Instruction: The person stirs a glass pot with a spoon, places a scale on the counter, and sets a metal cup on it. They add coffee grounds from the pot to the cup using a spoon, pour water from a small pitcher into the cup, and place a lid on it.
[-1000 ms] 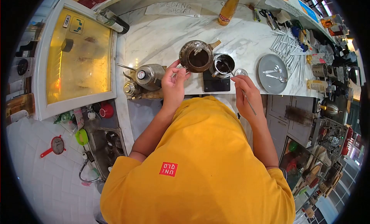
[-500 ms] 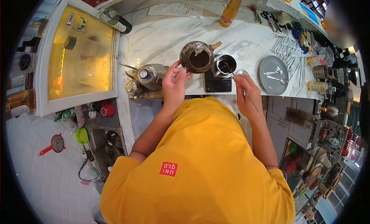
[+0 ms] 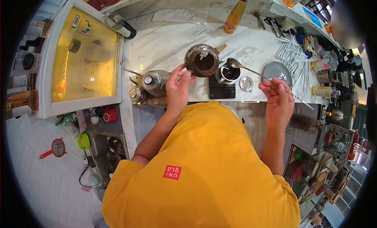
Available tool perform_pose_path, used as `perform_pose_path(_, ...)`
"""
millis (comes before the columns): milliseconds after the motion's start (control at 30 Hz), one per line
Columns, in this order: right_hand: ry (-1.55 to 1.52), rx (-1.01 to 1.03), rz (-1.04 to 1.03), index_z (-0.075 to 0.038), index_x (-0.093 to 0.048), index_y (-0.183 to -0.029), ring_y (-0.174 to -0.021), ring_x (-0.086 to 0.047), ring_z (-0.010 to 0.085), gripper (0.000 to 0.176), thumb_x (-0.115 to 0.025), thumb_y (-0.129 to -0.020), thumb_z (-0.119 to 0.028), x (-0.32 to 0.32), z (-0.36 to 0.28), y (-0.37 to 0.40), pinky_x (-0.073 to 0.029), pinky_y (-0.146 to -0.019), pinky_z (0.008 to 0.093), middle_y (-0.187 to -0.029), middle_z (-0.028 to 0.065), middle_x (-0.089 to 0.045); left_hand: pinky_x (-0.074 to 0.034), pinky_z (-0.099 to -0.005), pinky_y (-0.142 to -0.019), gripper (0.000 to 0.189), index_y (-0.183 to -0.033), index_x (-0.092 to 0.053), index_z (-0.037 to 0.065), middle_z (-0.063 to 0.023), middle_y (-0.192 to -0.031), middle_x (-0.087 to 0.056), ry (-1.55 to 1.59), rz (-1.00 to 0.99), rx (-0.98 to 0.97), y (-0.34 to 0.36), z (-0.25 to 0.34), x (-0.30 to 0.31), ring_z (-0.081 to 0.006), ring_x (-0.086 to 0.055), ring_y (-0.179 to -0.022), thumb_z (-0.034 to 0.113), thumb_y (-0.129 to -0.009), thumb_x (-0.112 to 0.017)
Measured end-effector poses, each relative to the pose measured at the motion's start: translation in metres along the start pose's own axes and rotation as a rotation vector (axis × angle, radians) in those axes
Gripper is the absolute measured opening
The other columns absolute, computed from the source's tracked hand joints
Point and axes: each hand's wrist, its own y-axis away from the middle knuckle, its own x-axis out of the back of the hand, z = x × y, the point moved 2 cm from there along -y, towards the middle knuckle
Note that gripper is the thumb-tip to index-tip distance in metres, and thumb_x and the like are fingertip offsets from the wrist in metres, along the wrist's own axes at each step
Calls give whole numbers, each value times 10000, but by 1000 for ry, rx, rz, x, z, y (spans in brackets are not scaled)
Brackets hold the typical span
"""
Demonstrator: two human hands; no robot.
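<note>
My left hand (image 3: 179, 86) is closed at the near-left side of a glass teapot (image 3: 202, 60), holding it tilted so the dark contents show through its open top. The spout points to the far right. In my right hand (image 3: 278, 100) is a long bar spoon (image 3: 251, 70) with a twisted handle, pinched along its shaft. Its bowl hangs by the far-right rim of a metal-rimmed pot (image 3: 229, 74) with dark contents. That pot stands on a black scale (image 3: 222, 92). A small round glass lid (image 3: 246, 83) lies to its right.
A grey plate (image 3: 276, 69) with cutlery lies right, near many straws (image 3: 295, 51). A gooseneck kettle (image 3: 156, 82) and small metal pot (image 3: 136, 93) stand left. An amber bottle (image 3: 235, 16) stands at the back beside a handwritten paper sign (image 3: 180, 17).
My right hand has moved right, lifting the spoon out of the pot on the scale. The lid now shows fully. My left hand and the teapot have barely moved.
</note>
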Motion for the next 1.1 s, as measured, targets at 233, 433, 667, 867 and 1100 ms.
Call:
perform_pose_path(233, 160, 17, -219, 82, -621, -1161, -906, -731, 290, 268, -494, -1045, -123, -40, 8, -24, -568, -873, 372, -1013, 220, -721, -620, -393, -883, 166, -974, -591, -3, -196, -1431, -505, 11, -58, -15, -10, 16, -17, -246, -695, -1038, 146, -1046, -568)
perform_pose_path(433, 257, -115, -313, 48, -563, -1244, -846, -705, 204, 286, -554, -1028, -140, -65, 37, -64, -561, -813, 308, -982, 166, -718, -615, -353, -820, 175, -976, -603, 5, -167, -1368, -553, 19, -77, 78, -25, 19, -29, -223, -703, -984, 170, -1036, -599)
perform_pose_path(667, 304, -225, -233, -51, -442, -1406, -738, -674, 143, 466, -588, -1038, -296, -52, 56, -108, -553, -705, 280, -926, 119, -703, -606, -364, -823, 187, -1010, -602, 22, -108, -1152, -642, 48, -28, 243, -65, -14, -35, -232, -700, -939, 207, -1036, -598)
perform_pose_path(867, 360, -236, -72, -70, -438, -1416, -797, -671, 153, 441, -492, -1079, -350, -26, 54, -123, -558, -726, 301, -976, 101, -686, -587, -408, -842, 151, -981, -540, 73, -87, -1146, -623, 126, 1, 321, -112, -56, -28, -251, -681, -950, 204, -1031, -598)
perform_pose_path(1100, 273, -374, 11, -21, -513, -1355, -868, -670, 188, 462, -545, -1050, -367, 35, 74, -114, -550, -756, 306, -1050, 121, -665, -569, -422, -835, 138, -998, -526, 97, -74, -1168, -621, -15, 28, 396, -154, -92, -7, -256, -672, -981, 221, -1049, -558)
